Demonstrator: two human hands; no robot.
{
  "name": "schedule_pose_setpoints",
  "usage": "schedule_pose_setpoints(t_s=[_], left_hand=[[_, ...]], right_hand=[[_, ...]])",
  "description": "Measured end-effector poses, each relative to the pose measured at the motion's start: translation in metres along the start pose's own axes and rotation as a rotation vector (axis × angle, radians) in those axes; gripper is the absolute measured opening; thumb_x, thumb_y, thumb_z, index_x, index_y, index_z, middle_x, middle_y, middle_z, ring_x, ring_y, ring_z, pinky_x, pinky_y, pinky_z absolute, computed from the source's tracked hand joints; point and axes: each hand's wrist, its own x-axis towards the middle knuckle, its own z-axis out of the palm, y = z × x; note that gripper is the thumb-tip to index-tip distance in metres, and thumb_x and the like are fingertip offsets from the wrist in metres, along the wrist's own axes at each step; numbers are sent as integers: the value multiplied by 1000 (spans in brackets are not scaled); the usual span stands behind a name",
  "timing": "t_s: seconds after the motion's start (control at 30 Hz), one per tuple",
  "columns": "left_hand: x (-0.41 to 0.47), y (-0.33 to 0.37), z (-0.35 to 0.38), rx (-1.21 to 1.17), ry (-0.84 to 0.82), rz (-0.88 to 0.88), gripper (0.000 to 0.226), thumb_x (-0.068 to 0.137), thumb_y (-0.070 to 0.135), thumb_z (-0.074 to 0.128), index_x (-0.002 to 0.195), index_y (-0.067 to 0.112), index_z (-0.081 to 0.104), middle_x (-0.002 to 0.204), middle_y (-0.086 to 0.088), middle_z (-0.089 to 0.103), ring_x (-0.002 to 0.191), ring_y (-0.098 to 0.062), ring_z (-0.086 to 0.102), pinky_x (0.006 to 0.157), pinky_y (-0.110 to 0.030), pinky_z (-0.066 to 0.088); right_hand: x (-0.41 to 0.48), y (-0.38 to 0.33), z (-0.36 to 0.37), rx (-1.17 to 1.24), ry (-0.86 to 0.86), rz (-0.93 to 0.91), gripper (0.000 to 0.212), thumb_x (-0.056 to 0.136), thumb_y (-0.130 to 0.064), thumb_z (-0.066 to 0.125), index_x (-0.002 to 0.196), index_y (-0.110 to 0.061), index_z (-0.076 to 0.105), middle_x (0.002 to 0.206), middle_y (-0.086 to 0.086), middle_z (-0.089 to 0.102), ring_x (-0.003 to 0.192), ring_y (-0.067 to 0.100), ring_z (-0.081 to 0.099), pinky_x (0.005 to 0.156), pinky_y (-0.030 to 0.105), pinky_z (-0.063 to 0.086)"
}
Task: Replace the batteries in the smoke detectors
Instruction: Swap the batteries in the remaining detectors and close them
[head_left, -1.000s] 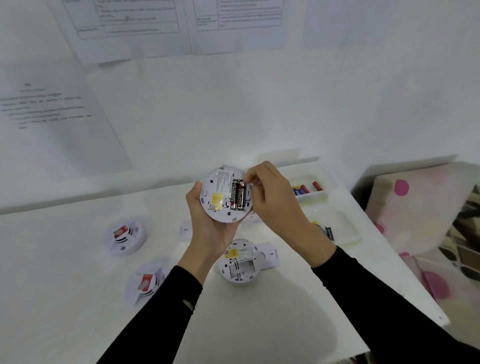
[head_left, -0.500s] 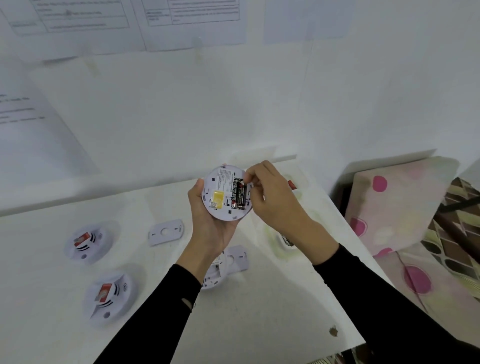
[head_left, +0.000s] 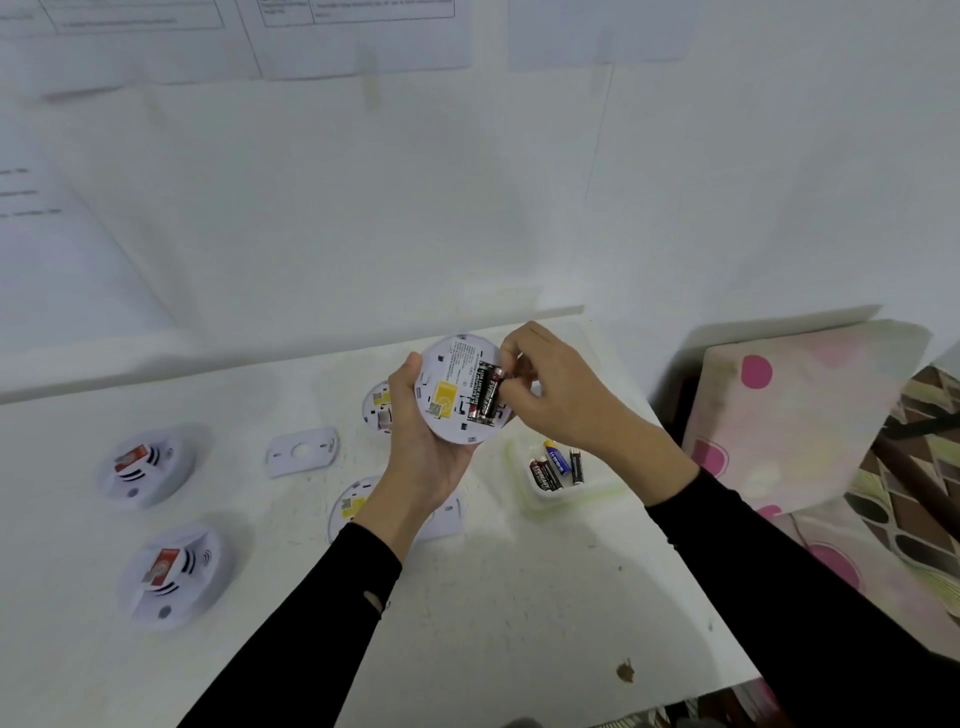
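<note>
The left hand (head_left: 431, 457) holds a round white smoke detector (head_left: 448, 364) above the white table (head_left: 519, 597), back side toward the camera, with the palm under its lower edge and the thumb curled over the left rim. A yellow sticker (head_left: 445, 396) sits near the middle of the back. Beside it, two black batteries (head_left: 482, 397) lie side by side in the open compartment. The right hand (head_left: 563, 397) comes in from the right with thumb and forefinger closed together on the upper end of the outer battery (head_left: 493, 387). The fingertips cover the contact, so it looks like a pinch, but it could be a press. On the table just below the right wrist is a shallow clear tray (head_left: 524, 501) holding loose batteries (head_left: 556, 467), some black and one blue. Behind the left hand another detector (head_left: 378, 408) lies back side up, and a third (head_left: 349, 506) is partly hidden under the left forearm. A flat white mounting plate (head_left: 301, 451) lies to the left of them. Farther left two detectors (head_left: 145, 467) (head_left: 174, 574) sit face up, each with a red tag. A pale cushion with pink dots (head_left: 795, 410) leans against the wall to the right of the table.
</note>
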Motion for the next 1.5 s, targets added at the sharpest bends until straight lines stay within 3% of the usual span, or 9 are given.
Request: schedule_pose_setpoints(t_s=[0.2, 0.4, 0.47, 0.67, 0.83, 1.0, 1.13, 1.27, 1.5], left_hand=[[6, -4, 3, -51, 26, 5, 56, 96, 54, 34, 119, 12, 65, 116, -18, 66, 114, -34, 57, 93, -46, 51], [12, -10, -3, -139, 112, 2, 68, 92, 57, 43, 139, 10, 51, 125, -21, 63, 120, -39, 58, 102, -54, 46], [13, -11, -8, -157, 119, 0, 71, 89, 58, 47, 142, 11, 49, 136, -23, 56, 130, -43, 50, 104, -56, 44], [13, -16, -7, -201, 103, -53, 70, 89, 57, 47, 141, 11, 50, 139, -24, 54, 127, -43, 52, 85, -51, 55], [13, -19, -1, -193, 98, -97, 70, 88, 59, 47, 138, 10, 53, 131, -24, 59, 115, -41, 58, 84, -50, 56], [14, -20, 2, -170, 107, -70, 68, 91, 58, 43, 137, 9, 53, 127, -23, 61, 111, -38, 61, 80, -48, 57], [12, -21, 4, -110, 88, -72, 60, 94, 57, 36, 121, 11, 63, 113, -17, 68, 98, -29, 67, 78, -44, 58], [10, -23, 7, -48, 54, -71, 57, 95, 54, 35, 118, 10, 63, 102, -12, 72, 90, -24, 70, 66, -36, 59], [12, -27, 5, 56, 17, -53, 54, 93, 51, 37, 118, 11, 63, 102, -8, 73, 93, -19, 71, 70, -31, 59]], right_hand=[[-8, 0, -9, 63, 19, 14, 16, 88, -17, 66, 87, -13, 50, 93, -2, 52, 70, 5, 50, 68, 14, 43], [-10, 26, -15, 677, 278, 345, 10, 91, -10, 65, 96, -11, 56, 95, 8, 65, 81, 24, 68, 83, 32, 56], [-16, 49, -16, 549, 319, 472, 10, 90, -10, 65, 95, -14, 57, 94, 12, 66, 74, 24, 68, 82, 38, 58], [-41, 86, -3, -54, -177, 663, 18, 74, -12, 76, 78, -17, 59, 78, -2, 65, 64, 12, 60, 61, 29, 53], [-42, 88, 2, -167, -198, 602, 14, 79, -22, 74, 79, -15, 62, 90, 2, 67, 73, 14, 62, 59, 22, 46], [-33, 41, 0, 56, 284, 150, 12, 91, -11, 60, 102, -12, 63, 101, -1, 65, 88, 8, 62, 77, 19, 49], [-30, 20, 0, 9, 45, -65, 45, 84, -7, 63, 126, -17, 51, 143, -3, 46, 135, 5, 38, 107, 15, 32], [-25, 21, 2, -26, -70, -71, 69, 82, -8, 65, 143, -12, 32, 131, -8, 45, 125, -1, 35, 105, 17, 35], [-22, 24, 6, -150, -30, -161, 60, 70, -12, 72, 121, -12, 41, 128, 9, 47, 115, 27, 46, 95, 37, 45]])
